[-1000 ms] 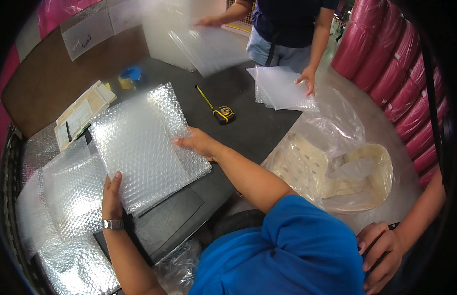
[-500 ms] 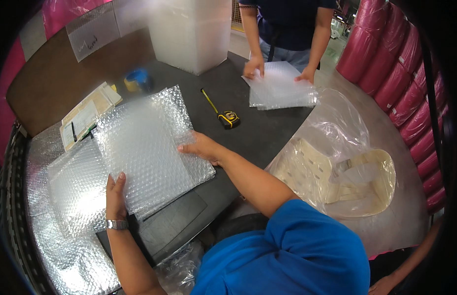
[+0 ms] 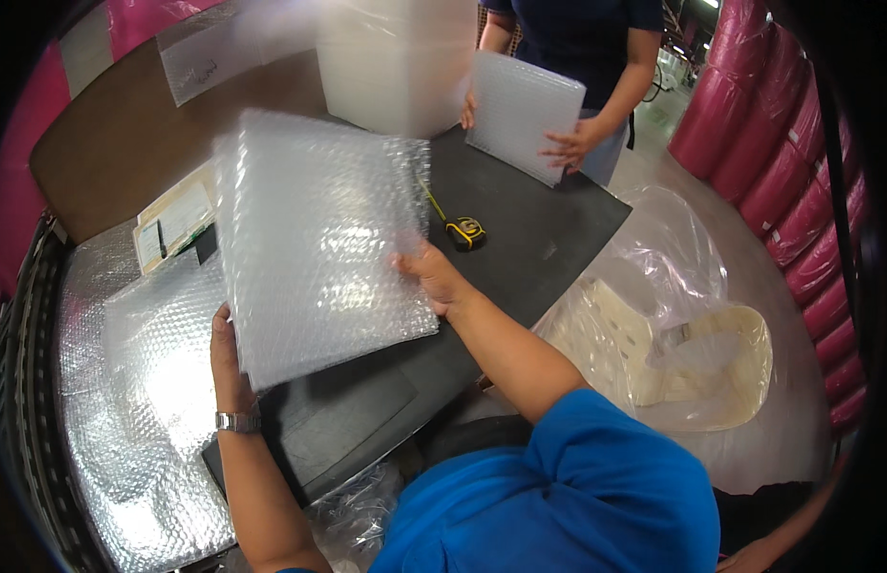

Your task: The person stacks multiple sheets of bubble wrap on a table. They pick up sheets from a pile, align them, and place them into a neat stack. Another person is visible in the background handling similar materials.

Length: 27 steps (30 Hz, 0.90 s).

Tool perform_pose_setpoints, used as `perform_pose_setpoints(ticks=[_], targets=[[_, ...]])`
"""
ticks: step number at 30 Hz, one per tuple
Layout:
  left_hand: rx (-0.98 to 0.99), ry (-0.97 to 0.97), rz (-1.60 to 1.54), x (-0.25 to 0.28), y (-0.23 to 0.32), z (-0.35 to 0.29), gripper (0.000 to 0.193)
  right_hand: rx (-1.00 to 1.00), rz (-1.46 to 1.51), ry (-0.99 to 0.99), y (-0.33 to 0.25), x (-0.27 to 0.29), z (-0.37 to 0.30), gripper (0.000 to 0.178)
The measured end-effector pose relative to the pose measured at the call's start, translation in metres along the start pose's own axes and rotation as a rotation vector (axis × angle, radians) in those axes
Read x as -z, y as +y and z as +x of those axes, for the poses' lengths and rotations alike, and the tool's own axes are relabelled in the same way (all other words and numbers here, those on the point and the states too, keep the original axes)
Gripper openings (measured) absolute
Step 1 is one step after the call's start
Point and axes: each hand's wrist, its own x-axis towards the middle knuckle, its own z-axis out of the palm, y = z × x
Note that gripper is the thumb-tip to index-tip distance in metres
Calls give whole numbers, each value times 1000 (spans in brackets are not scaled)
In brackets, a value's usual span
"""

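Between my two hands, a stack of clear bubble wrap sheets (image 3: 319,248) is raised and tilted above the dark table. My left hand (image 3: 231,358), with a metal watch at the wrist, grips the stack's lower left edge, thumb in view. The right side is held by my right hand (image 3: 429,275), thumb on the front face and the other fingers hidden behind. More bubble wrap (image 3: 152,334) lies to the left, on a shiny silver bubble sheet (image 3: 100,458). Beyond the stack, a tape measure (image 3: 464,232) rests on the table, its yellow blade partly drawn out.
Across the dark table (image 3: 549,224), a co-worker's hands (image 3: 572,143) hold another bubble wrap stack (image 3: 525,115) upright. Papers with a pen (image 3: 161,239) lie at left. A tall white block (image 3: 396,67) stands behind. A plastic-wrapped cream chair (image 3: 644,353) and pink rolls (image 3: 749,143) are at right.
My hands have lifted the stack and tipped it more upright, its top now over where the blue tape roll showed. The co-worker has raised their stack from flat to upright.
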Motion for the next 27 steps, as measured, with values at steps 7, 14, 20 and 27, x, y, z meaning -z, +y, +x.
perform_pose_setpoints(ticks=[7, 14, 20, 27], targets=[[7, 35, 58, -7, 7, -3, 57, 327, -3, 182, -57, 70, -14, 48], [17, 74, 78, -11, 5, -3, 54, 482, 120, 358, -133, 164, -96, 38], [40, 116, 84, -11, 4, -4, 51, 156, -409, 962, -123, 214, -153, 36], [49, 144, 77, -8, 3, -3, 51, 227, -259, 893, -128, 223, -143, 30]])
